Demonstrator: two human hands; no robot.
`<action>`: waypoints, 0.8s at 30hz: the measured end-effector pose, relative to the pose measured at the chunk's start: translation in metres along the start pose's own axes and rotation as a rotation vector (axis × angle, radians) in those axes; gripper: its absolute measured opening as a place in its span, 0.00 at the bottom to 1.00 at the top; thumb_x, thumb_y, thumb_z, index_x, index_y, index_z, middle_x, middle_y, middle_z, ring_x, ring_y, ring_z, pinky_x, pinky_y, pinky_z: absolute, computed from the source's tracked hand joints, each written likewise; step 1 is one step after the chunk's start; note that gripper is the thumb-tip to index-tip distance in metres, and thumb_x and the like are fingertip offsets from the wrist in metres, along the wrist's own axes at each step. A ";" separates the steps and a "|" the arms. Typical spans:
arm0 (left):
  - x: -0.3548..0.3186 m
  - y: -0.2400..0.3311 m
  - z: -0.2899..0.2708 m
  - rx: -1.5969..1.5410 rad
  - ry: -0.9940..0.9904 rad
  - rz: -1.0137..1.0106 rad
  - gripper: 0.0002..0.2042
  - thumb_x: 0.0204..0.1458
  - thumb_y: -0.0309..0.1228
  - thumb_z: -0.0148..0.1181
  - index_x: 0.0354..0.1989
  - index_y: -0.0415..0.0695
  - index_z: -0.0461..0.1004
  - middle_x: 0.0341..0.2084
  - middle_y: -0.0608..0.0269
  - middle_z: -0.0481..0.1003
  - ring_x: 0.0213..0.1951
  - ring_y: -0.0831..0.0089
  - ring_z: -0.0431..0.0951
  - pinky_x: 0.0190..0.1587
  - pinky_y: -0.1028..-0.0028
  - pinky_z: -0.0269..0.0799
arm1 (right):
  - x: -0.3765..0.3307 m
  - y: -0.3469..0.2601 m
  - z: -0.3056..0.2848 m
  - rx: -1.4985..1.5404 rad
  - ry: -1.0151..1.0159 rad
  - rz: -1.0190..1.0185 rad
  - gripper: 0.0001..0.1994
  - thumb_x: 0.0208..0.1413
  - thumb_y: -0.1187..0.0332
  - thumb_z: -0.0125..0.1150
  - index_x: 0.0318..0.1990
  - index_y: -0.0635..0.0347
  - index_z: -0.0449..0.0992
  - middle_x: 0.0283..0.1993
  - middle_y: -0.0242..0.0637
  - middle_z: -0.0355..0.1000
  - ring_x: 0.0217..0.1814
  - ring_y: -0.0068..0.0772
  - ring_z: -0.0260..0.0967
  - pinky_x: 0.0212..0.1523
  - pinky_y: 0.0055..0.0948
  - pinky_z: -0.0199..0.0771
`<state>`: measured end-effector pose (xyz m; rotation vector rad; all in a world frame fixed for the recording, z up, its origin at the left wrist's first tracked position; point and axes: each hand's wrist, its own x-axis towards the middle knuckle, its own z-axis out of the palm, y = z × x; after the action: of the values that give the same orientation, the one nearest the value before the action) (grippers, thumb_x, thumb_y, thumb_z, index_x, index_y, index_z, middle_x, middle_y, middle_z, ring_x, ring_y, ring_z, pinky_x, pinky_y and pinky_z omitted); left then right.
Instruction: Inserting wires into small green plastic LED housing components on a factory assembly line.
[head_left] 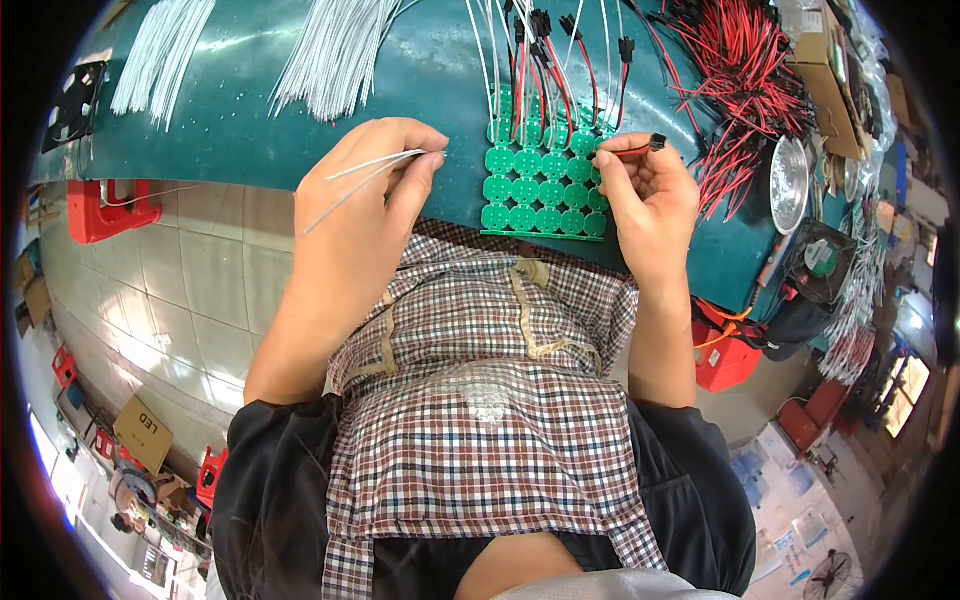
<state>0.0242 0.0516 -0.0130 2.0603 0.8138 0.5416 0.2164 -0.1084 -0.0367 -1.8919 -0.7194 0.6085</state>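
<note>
My left hand (362, 195) is closed, with a few thin white wires (376, 163) pinched between thumb and forefinger over the bench edge. To its right, a panel of small round green circuit boards (525, 190) lies flat on the green bench. Several red-and-black leads with black plugs, along with white wires, stand up from the panel's far rows. At the panel's right side, my right hand (652, 205) pinches a red-and-black connector lead (657, 143). The lead's black plug sticks out above the fingers. Whether its wire ends touch the board cannot be made out.
Two bundles of white wires (335, 60) lie at the far left and middle. A heap of red-and-black leads (745, 70) covers the far right, beside a metal dish (789, 185). Fans (820, 260) stand at both ends. Red stools (727, 360) sit below the bench.
</note>
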 end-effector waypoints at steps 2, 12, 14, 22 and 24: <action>0.001 0.004 0.002 -0.066 0.011 -0.021 0.05 0.53 0.22 0.64 0.38 0.41 0.78 0.32 0.59 0.79 0.29 0.68 0.80 0.32 0.74 0.75 | 0.002 -0.004 0.000 -0.059 -0.007 -0.023 0.04 0.59 0.78 0.62 0.40 0.66 0.76 0.34 0.29 0.76 0.31 0.13 0.69 0.33 0.16 0.70; 0.016 0.019 0.047 -0.145 0.006 0.209 0.07 0.46 0.21 0.66 0.33 0.44 0.76 0.30 0.61 0.78 0.31 0.63 0.80 0.32 0.70 0.75 | 0.006 -0.005 0.010 -0.062 0.062 -0.054 0.04 0.55 0.77 0.67 0.37 0.66 0.77 0.30 0.28 0.75 0.26 0.10 0.65 0.28 0.14 0.66; 0.017 0.017 0.058 -0.135 0.011 0.234 0.07 0.46 0.21 0.66 0.33 0.44 0.76 0.30 0.61 0.78 0.31 0.63 0.80 0.32 0.70 0.75 | 0.006 -0.003 0.011 -0.003 0.112 -0.051 0.05 0.53 0.77 0.68 0.36 0.65 0.78 0.28 0.29 0.75 0.23 0.11 0.64 0.24 0.15 0.64; 0.020 0.017 0.071 -0.033 0.044 0.341 0.07 0.46 0.21 0.66 0.32 0.44 0.75 0.29 0.62 0.78 0.29 0.64 0.80 0.31 0.70 0.75 | 0.003 0.006 0.014 0.029 0.119 -0.139 0.05 0.52 0.79 0.67 0.36 0.64 0.79 0.32 0.30 0.75 0.24 0.12 0.66 0.24 0.16 0.65; 0.020 0.017 0.072 -0.024 0.046 0.343 0.07 0.45 0.21 0.66 0.32 0.44 0.75 0.28 0.62 0.78 0.29 0.64 0.80 0.31 0.70 0.75 | 0.003 0.003 0.012 0.024 0.108 -0.140 0.05 0.52 0.79 0.67 0.36 0.64 0.79 0.32 0.30 0.75 0.24 0.12 0.67 0.24 0.16 0.65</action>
<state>0.0890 0.0191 -0.0377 2.1846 0.4773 0.7836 0.2106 -0.0997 -0.0450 -1.8202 -0.7637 0.4214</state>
